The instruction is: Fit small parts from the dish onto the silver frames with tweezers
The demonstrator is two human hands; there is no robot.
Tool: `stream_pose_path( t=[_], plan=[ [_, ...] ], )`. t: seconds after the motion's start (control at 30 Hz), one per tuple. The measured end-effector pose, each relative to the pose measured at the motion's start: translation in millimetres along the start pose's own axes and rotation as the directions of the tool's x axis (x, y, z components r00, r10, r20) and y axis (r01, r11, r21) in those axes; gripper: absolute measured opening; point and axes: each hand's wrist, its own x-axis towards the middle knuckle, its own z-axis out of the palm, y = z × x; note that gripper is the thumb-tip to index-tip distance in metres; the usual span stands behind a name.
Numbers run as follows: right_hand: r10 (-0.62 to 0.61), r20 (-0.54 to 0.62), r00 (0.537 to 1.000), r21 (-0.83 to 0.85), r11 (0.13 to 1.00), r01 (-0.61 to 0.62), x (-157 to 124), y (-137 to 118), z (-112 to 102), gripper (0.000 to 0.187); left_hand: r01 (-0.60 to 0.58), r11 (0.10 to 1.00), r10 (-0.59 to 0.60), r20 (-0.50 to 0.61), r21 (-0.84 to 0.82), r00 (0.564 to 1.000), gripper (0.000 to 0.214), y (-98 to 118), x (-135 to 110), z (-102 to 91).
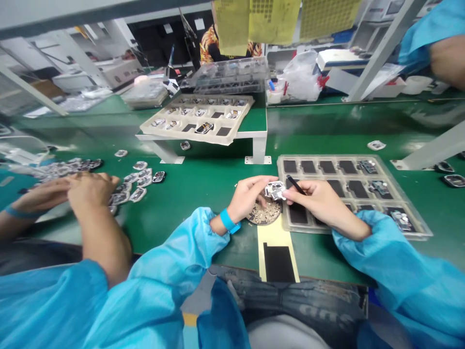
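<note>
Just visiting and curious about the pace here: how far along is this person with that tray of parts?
Early, it seems. Done: three pockets of the clear tray hold parts. In hand: the left hand holds a small metal part, and the right hand, a black tool in its grip, touches it. Left: most other pockets are bare.

Belt [210, 169] ahead seemingly clear, tray [363, 157] right, co-worker's hands [83, 191] left

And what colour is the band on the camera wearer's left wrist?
Bright blue: the elastic wristband shows best in the head view.
</note>
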Motion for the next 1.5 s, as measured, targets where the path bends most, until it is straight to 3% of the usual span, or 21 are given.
stream_pose_path(
  t=[0.13,0.43,0.67,0.8,0.9,1.03,1.13,1.27,1.5],
  plan=[
    [-0.032,-0.06,0.998,-0.008,0.999,0.031,0,0,5,0.04,-0.016,0.998,0.019,0.048,-0.058,0.999,0.047,3,-4,0.0],
    [-0.002,-0.123,0.992,0.006,1.0,0.003,0,-2,6,0.037,-0.102,0.995,0.102,0.101,0.0,0.99,0.061,1,-8,7.5],
    [-0.017,-0.144,0.989,0.005,1.0,0.018,-1,0,10,0.036,-0.188,0.949,0.185,0.039,0.254,0.982,0.055,-2,-11,8.2],
    [-0.015,-0.159,0.987,-0.004,1.0,0.014,-1,0,10,0.038,-0.335,0.837,0.341,0.067,0.432,0.938,0.047,-2,-11,3.4],
    [0.001,-0.165,0.986,-0.002,1.0,-0.002,0,0,11,0.04,-0.388,0.814,0.398,0.073,0.433,0.915,0.045,-4,-9,3.1],
    [-0.096,-0.237,0.967,0.08,0.99,0.118,1,3,14,0.034,-0.222,0.963,0.218,0.041,0.156,0.975,0.053,-4,-8,7.0],
    [-0.139,-0.247,0.959,0.18,0.966,0.186,3,7,17,0.039,-0.073,0.996,0.077,0.093,-0.048,0.993,0.06,-1,-8,8.2],
    [-0.129,-0.201,0.971,0.233,0.956,0.175,4,10,16,0.04,-0.01,0.996,0.021,0.122,-0.084,0.992,0.06,5,-8,6.9],
    [-0.133,-0.163,0.978,0.259,0.95,0.173,6,10,14,0.039,-0.045,0.996,0.054,0.126,-0.074,0.991,0.053,5,-7,6.8]
  ],
)
